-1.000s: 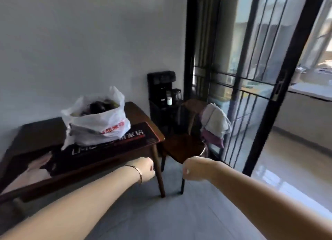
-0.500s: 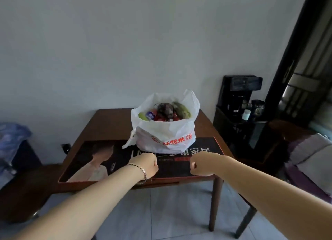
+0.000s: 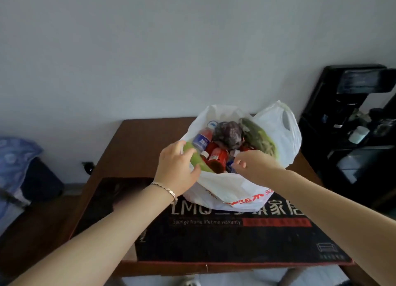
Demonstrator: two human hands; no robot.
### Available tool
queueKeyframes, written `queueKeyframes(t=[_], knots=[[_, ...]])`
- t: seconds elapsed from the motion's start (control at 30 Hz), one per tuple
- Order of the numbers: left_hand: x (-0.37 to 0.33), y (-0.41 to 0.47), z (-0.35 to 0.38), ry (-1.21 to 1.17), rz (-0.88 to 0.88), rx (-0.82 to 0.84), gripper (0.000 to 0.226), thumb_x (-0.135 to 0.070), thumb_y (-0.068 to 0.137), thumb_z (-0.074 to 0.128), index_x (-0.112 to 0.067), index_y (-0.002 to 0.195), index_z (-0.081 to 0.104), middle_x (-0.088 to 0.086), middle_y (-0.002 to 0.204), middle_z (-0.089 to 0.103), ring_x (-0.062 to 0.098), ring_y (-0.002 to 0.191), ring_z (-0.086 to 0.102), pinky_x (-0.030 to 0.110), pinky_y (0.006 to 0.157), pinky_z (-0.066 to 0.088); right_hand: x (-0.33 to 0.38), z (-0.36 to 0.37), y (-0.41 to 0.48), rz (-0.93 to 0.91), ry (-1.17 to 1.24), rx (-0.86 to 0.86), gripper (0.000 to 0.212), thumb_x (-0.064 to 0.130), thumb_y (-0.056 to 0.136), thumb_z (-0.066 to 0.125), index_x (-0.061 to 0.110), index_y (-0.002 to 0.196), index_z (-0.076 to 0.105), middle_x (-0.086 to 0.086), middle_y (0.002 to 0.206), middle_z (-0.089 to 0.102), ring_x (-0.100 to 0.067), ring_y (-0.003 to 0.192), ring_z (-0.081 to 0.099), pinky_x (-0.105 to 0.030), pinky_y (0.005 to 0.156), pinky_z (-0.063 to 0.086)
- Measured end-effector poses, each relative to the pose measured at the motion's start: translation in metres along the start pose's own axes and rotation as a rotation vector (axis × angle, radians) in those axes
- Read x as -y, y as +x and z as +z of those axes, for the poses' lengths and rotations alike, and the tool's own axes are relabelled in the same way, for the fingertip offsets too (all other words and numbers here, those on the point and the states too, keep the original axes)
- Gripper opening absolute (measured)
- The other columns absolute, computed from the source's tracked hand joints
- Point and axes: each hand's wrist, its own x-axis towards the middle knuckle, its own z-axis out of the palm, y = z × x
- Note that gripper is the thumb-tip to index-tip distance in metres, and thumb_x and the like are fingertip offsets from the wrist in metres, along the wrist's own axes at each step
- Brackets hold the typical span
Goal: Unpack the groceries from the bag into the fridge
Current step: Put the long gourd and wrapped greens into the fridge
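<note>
Currently bag [image 3: 233, 189] holds bottles [image 3: 216, 157], greens [image 3: 259, 138], perhaps purple cabbage [image 3: 228, 133].

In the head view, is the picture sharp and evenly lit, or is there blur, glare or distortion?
Head view: light soft and dim, no glare, no hard shadows; the left hand, right hand and bag contents look smeared; the white print on the black mat is legible; the black appliance is underexposed; the table edges splay from the wide lens.
</note>
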Motion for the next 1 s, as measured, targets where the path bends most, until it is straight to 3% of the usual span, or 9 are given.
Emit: queueKeyframes(t=[0.1,0.2,0.37,0.5,0.57,0.63,0.7,0.87,1.0], knots=[[0.03,0.034,0.015,-0.037,-0.075,0.032,0.041,-0.031,0.082,0.064,-0.017,0.12,0.061,0.021,0.142,0.037,0.036,0.133,0.032,0.047,0.109,0.025,0.012,0.02,0.038,0.058,0.066,-0.01,0.025,0.03,0.092,0.043,0.018,0.103,0.062,-0.001,0.099,0.064,-0.024,0.09,0.061,-0.034,0.073,0.052],[0.05,0.061,0.034,-0.128,-0.173,0.18,0.046,-0.043,0.082,0.062,-0.025,0.124,0.056,0.016,0.148,0.027,0.029,0.137,0.028,0.038,0.108,0.028,0.026,0.046,0.076,0.098,0.131,0.188,0.041,0.038,0.092,0.049,0.015,0.126,0.051,-0.006,0.12,0.057,-0.024,0.105,0.057,-0.035,0.089,0.048],[0.073,0.076,0.063,-0.316,-0.259,0.415,0.053,-0.037,0.078,0.07,-0.028,0.127,0.05,0.001,0.129,0.039,0.017,0.093,0.058,0.02,0.075,0.047,0.036,0.081,0.116,0.157,0.15,0.406,0.063,0.05,0.089,0.051,0.013,0.137,0.035,-0.009,0.131,0.045,-0.026,0.115,0.051,-0.037,0.095,0.044],[0.086,0.082,0.075,-0.462,-0.322,0.413,0.058,-0.021,0.077,0.074,-0.026,0.129,0.049,0.002,0.124,0.051,0.012,0.095,0.053,0.002,0.065,0.035,0.043,0.091,0.123,0.169,0.196,0.511,0.077,0.059,0.08,0.059,0.014,0.137,0.031,-0.005,0.125,0.053,-0.023,0.111,0.054,-0.032,0.091,0.044],[0.089,0.086,0.076,-0.537,-0.358,0.435,0.059,-0.019,0.077,0.074,-0.026,0.13,0.047,-0.003,0.125,0.054,0.011,0.109,0.052,0.004,0.071,0.034,0.046,0.096,0.125,0.206,0.248,0.488,0.077,0.059,0.075,0.064,0.015,0.132,0.035,0.0,0.114,0.055,-0.019,0.101,0.056,-0.026,0.082,0.044],[0.09,0.087,0.077,-0.562,-0.355,0.449,0.055,-0.011,0.08,0.069,-0.026,0.129,0.047,0.001,0.123,0.059,0.012,0.097,0.057,0.006,0.061,0.041,0.046,0.101,0.126,0.285,0.354,0.435,0.073,0.059,0.068,0.071,0.019,0.124,0.045,0.008,0.1,0.052,-0.012,0.088,0.053,-0.02,0.069,0.041],[0.089,0.087,0.074,-0.578,-0.366,0.45,0.054,-0.001,0.081,0.062,-0.025,0.128,0.049,0.018,0.119,0.057,0.028,0.093,0.061,0.024,0.069,0.047,0.042,0.101,0.121,0.365,0.425,0.39,0.071,0.063,0.061,0.073,0.024,0.116,0.05,0.01,0.097,0.053,-0.01,0.086,0.053,-0.019,0.063,0.04],[0.075,0.084,0.066,-0.64,-0.413,0.418,0.064,0.008,0.079,0.052,-0.026,0.133,0.047,0.016,0.125,0.056,0.043,0.113,0.048,0.041,0.086,0.046,0.031,0.099,0.106,0.433,0.533,0.309,0.071,0.063,0.055,0.076,0.028,0.11,0.051,0.011,0.099,0.058,-0.008,0.088,0.057,-0.025,0.077,0.05],[0.068,0.087,0.062,-0.674,-0.474,0.334,0.068,0.009,0.08,0.048,-0.021,0.14,0.041,0.0,0.141,0.045,0.025,0.123,0.05,0.038,0.094,0.046,0.019,0.097,0.109,0.485,0.661,0.297,0.084,0.065,0.054,0.076,0.024,0.123,0.049,0.009,0.104,0.06,-0.01,0.09,0.058,-0.025,0.074,0.047]])
